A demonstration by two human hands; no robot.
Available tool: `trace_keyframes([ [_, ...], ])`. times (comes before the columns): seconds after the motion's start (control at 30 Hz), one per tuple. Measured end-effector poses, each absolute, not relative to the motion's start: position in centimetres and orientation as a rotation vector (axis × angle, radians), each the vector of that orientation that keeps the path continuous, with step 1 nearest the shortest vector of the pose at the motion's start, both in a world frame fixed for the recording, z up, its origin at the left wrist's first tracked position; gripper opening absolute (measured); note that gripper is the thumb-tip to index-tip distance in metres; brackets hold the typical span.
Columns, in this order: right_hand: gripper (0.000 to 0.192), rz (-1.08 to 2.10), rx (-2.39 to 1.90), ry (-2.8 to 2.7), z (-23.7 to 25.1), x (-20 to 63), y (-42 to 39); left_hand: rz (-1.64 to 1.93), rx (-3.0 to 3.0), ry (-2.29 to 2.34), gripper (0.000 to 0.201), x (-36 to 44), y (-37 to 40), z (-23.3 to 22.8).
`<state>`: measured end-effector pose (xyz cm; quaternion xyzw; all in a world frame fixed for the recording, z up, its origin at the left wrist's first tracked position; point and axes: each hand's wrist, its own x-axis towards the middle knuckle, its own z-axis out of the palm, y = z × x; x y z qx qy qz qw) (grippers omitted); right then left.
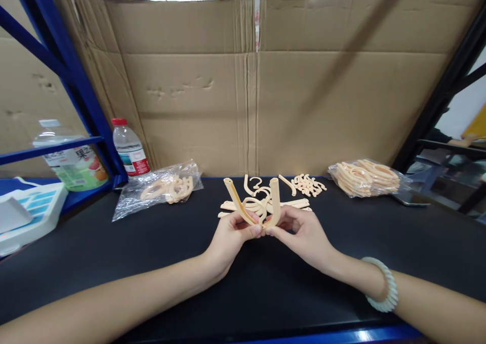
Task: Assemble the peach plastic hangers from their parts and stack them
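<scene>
Pinching peach hanger (pixel 253 203) betw. both hands' fingers (pixel 255 229), above mat.

Both hands (pixel 266 235) pinch peach plastic hanger (pixel 253 204) (V-shaped) above loose pcs (pixel 304 184).

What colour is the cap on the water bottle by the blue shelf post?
Red, on the water bottle; the head view shows it best.

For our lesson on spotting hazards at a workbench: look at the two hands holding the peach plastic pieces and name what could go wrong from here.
1. The left hand and right hand pinch the arm pieces only at the lower ends, so they might slip or snap if forced.
2. The loose hooks lie near the far table edge and could be knocked off.
3. The water bottle could tip onto the bagged parts.
</scene>
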<state>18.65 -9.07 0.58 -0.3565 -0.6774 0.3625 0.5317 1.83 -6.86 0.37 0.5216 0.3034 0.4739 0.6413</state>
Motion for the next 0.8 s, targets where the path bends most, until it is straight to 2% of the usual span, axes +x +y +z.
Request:
trace_keyframes([
  [0.43,0.030,1.052,-0.861,-1.463,0.4,19.2,-7.9,1.044,1.160,0.727,0.023,1.6,-6.7,0.7],
  [0.63,0.028,1.102,-0.891,-1.400,1.2,21.5,-6.5,1.118,0.969,0.803,0.004,0.0,-4.5,1.6],
  [0.8,0.029,1.007,-1.037,-1.593,2.0,24.0,-4.9,1.158,0.862,0.856,0.012,-1.6,-2.2,2.7],
])
